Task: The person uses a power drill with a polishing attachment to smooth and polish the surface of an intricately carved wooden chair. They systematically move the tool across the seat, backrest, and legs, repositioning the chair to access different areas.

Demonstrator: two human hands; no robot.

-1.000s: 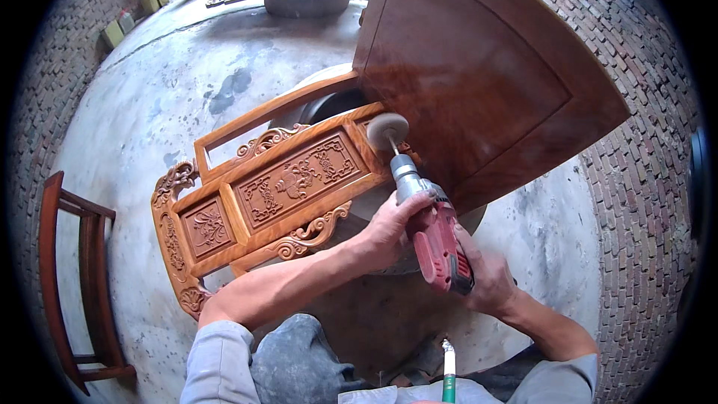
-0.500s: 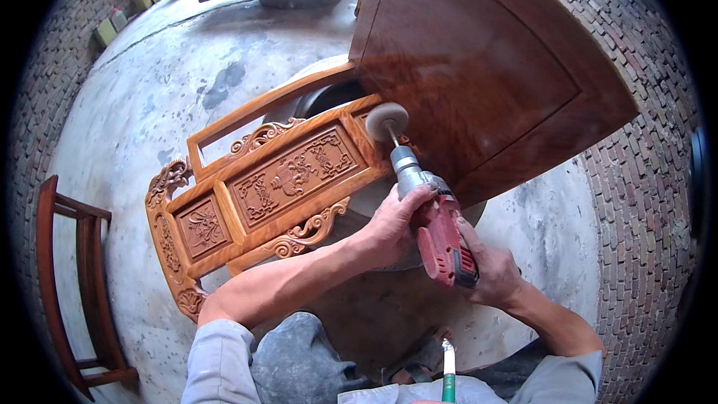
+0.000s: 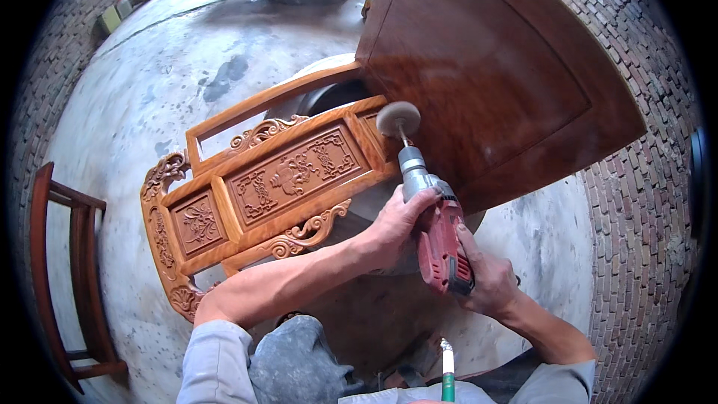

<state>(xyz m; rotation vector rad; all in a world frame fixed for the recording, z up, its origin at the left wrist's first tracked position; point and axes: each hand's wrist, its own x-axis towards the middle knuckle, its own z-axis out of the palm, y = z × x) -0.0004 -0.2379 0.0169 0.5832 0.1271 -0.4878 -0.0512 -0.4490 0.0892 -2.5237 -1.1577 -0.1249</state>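
Guiding a red power drill (image 3: 443, 247) with both hands, the person brings a pale round disc (image 3: 398, 119), mounted on a thin shaft ahead of the metal chuck (image 3: 412, 166), to the inner corner of a piece of reddish-brown wooden furniture. The left hand (image 3: 393, 228) has its grip wrapped about the front of the drill body, just behind the chuck; the right hand (image 3: 490, 277) has its grip closed on the rear, at the handle, where the fingers on the trigger side are hidden. The disc stands over the right end of the carved section (image 3: 295, 176), close to where that section meets the broad flat panel (image 3: 479, 67); whether its face touches the wood cannot be told from this angle. The furniture rests above the concrete floor (image 3: 179, 105) on a rounded support, mostly concealed beneath it. A separate wooden frame (image 3: 86, 277) stands at the far left.

The step in hand appears to be smoothing or polishing the narrow end of the carved section. The next move would call for steady two-handed control, with the disc laid flat against the wood and its rim kept from scoring the adjoining panel.
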